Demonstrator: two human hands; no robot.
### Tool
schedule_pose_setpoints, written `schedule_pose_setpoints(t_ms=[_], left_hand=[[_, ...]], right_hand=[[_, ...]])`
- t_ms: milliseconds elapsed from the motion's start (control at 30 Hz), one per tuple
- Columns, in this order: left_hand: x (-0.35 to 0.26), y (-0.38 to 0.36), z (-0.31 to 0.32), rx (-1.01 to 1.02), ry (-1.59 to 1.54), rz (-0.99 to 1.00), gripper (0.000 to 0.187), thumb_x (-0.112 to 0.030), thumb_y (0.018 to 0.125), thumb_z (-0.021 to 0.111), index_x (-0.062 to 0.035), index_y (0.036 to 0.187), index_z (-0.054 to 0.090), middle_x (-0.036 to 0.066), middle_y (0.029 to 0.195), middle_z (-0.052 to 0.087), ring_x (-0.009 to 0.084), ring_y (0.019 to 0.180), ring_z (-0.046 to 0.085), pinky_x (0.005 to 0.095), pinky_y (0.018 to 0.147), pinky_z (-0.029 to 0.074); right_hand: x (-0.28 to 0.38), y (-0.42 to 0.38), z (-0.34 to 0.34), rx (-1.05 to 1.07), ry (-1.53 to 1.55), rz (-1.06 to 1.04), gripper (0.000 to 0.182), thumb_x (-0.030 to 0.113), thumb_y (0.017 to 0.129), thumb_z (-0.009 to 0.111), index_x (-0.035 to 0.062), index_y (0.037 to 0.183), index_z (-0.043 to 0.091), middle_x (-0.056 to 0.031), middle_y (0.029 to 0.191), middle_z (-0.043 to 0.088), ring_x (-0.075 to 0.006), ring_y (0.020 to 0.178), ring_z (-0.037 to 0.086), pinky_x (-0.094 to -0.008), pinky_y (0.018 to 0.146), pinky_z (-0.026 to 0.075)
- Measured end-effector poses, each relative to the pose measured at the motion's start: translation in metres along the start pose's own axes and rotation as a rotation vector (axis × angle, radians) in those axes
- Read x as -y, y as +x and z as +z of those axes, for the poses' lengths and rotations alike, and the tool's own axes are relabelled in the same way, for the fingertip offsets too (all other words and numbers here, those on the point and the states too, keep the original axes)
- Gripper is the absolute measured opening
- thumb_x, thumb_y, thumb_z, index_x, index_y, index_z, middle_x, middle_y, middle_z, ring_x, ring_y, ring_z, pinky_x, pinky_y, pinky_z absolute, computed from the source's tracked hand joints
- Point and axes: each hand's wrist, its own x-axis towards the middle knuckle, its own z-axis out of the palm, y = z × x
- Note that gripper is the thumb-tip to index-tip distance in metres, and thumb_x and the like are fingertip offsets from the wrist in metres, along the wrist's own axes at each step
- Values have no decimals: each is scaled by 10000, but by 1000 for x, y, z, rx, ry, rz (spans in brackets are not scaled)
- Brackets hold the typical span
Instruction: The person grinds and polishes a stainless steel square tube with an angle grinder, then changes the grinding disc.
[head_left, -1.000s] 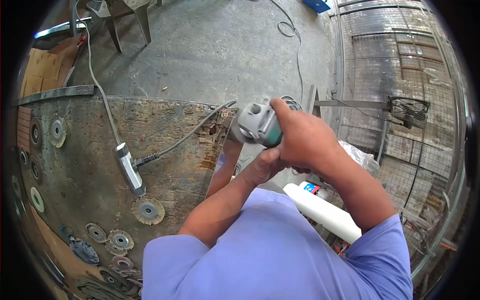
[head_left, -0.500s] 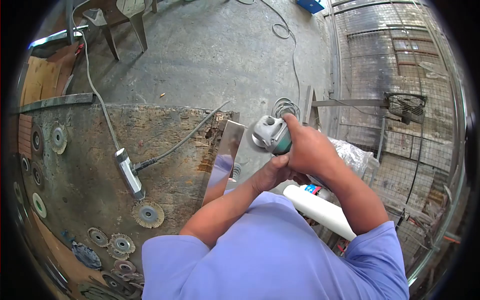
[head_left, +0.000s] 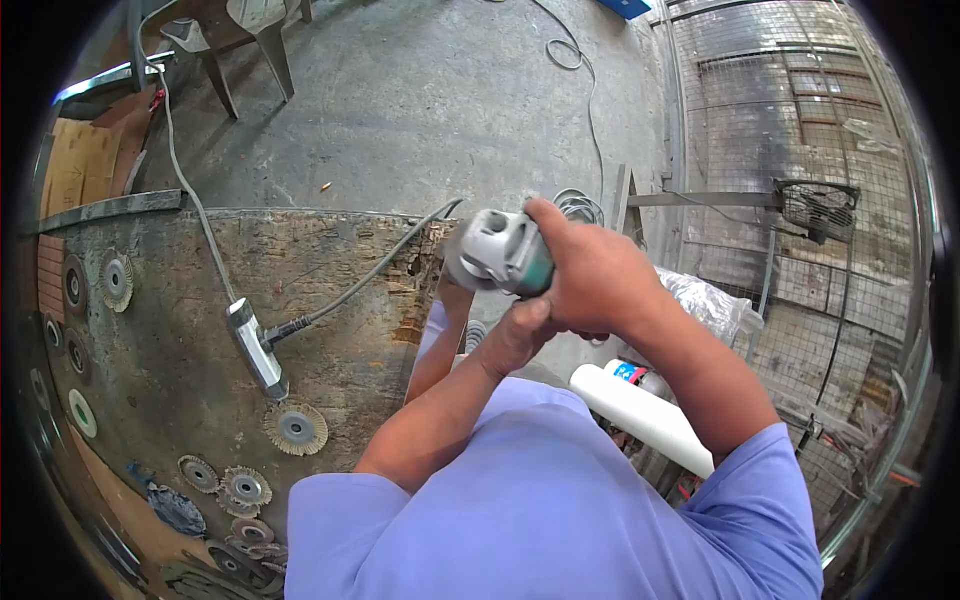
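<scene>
An angle grinder with a grey metal head and a green body is held in front of my chest. My right hand wraps around its body from the right, thumb along the top. From below, my left hand closes on the grinder too, its fingers mostly hidden. The grinder's disc, at the head's left side, is blurred. Just left of and below it, a shiny reflective metal piece lies along the workbench's right edge, partly covered by the grinder and my left forearm.
On the worn wooden workbench lie a white power strip with a plugged-in cable, and several abrasive wheels, including a flap wheel. To my right are a white roll, clear plastic wrap and a fan.
Both hands have moved left with the grinder, bringing its head over the upper end of the shiny metal piece. The grip looks the same.
</scene>
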Motion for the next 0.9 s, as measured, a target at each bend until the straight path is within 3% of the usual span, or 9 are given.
schedule_pose_setpoints(t_ms=[167,267,467,567,767,900], left_hand=[[10,-2,-6,72,43,-86,922,-766,778,601,3,1287,583,163,1144,671,273,1056,660,385,930,497],[14,-1,-4,64,33,-84,909,-766,786,601,7,1264,598,162,1121,678,279,1042,668,392,917,507],[0,2,0,24,37,-39,952,-783,746,637,15,1265,596,161,1117,678,291,1031,671,409,914,514],[23,0,-7,140,73,-145,955,-812,782,552,-11,1300,570,170,1153,665,284,1035,662,416,926,496],[43,2,-2,126,182,-290,918,-777,838,506,5,1316,570,170,1181,655,268,1044,658,393,943,489],[41,-4,0,64,259,-238,873,-744,839,536,2,1290,590,162,1148,667,264,1021,664,388,926,500]], right_hand=[[-8,-6,5,15,-1,67,772,253,728,763,64,1406,447,-223,995,717,-413,962,699,-503,809,552],[-10,-6,7,42,51,119,921,275,621,819,46,1424,433,-253,940,709,-432,918,699,-496,806,546],[-4,1,-1,62,65,66,909,275,624,823,40,1410,433,-258,915,707,-447,914,696,-495,809,544],[-18,-14,8,76,44,115,780,254,712,765,37,1389,445,-261,980,705,-442,976,690,-500,826,551],[-53,-31,35,-10,146,118,937,334,655,826,52,1448,414,-287,1021,700,-457,993,688,-485,861,545],[-63,-29,43,-34,216,40,935,343,645,810,57,1447,423,-282,1020,700,-449,987,691,-483,859,546]])
